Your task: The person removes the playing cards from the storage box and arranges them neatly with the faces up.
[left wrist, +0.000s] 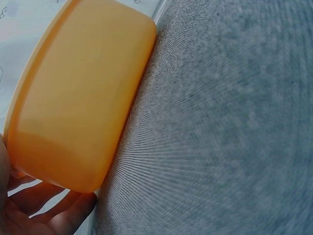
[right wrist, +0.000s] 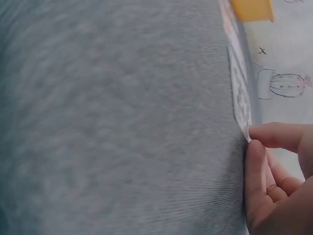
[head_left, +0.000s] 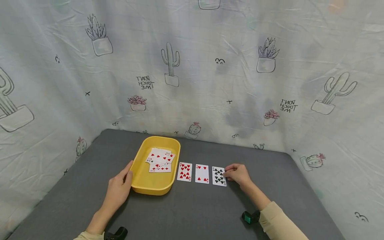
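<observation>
The right hand (head_left: 238, 173) pinches the clubs card's (head_left: 218, 176) edge, at the right end of the row of cards (head_left: 202, 174) on the desk (head_left: 195, 213); the left hand (head_left: 118, 188) rests against the yellow tray (head_left: 147, 181), thumb and forefinger apart. Placing or lifting that card seems underway, probably calling next for a light, steady pinch

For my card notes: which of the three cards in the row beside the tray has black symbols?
The clubs card, at the row's end farthest from the yellow tray, pinched by the right hand; the other two cards show red hearts.
</observation>
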The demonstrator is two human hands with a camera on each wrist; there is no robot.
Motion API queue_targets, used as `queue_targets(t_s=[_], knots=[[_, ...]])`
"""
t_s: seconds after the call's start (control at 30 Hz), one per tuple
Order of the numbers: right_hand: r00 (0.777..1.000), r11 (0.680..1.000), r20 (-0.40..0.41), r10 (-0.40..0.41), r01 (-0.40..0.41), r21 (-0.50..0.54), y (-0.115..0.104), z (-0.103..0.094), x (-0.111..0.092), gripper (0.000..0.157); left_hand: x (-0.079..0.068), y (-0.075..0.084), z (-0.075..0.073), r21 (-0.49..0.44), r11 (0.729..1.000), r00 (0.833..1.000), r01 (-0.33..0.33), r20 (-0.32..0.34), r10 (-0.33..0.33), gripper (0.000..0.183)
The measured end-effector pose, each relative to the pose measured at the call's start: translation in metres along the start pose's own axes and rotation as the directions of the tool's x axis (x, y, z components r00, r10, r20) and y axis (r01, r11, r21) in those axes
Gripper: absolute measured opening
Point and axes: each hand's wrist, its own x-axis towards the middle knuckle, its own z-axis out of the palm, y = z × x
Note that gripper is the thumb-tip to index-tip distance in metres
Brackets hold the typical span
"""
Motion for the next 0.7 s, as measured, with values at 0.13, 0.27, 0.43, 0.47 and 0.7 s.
queue_targets(t_s=[0.13,0.27,0.43,0.47,0.7], knots=[[0.998,0.992,0.034,0.060,-0.064,0.109,-0.002,-0.004,0.000,0.024,0.000,0.001,0.000,0.002,1.000,1.000,0.006,0.005,-0.006,0.045],[0.997,0.986,0.031,0.070,-0.074,0.149,0.004,-0.005,0.006,0.022,0.000,0.000,0.000,-0.002,1.000,1.000,0.010,0.001,-0.010,0.045],[0.998,0.986,-0.022,0.054,-0.050,0.160,0.009,0.000,0.010,0.018,0.000,-0.002,0.001,-0.005,1.000,1.000,0.005,-0.003,-0.005,0.045],[0.998,0.985,-0.030,0.054,-0.048,0.165,0.010,0.001,0.010,0.018,0.000,-0.002,0.001,-0.005,1.000,1.000,0.003,-0.004,-0.003,0.045],[0.996,0.974,-0.033,0.078,-0.069,0.218,0.002,0.000,0.005,0.019,0.000,-0.002,0.001,-0.003,1.000,1.000,-0.005,-0.005,0.005,0.045]])
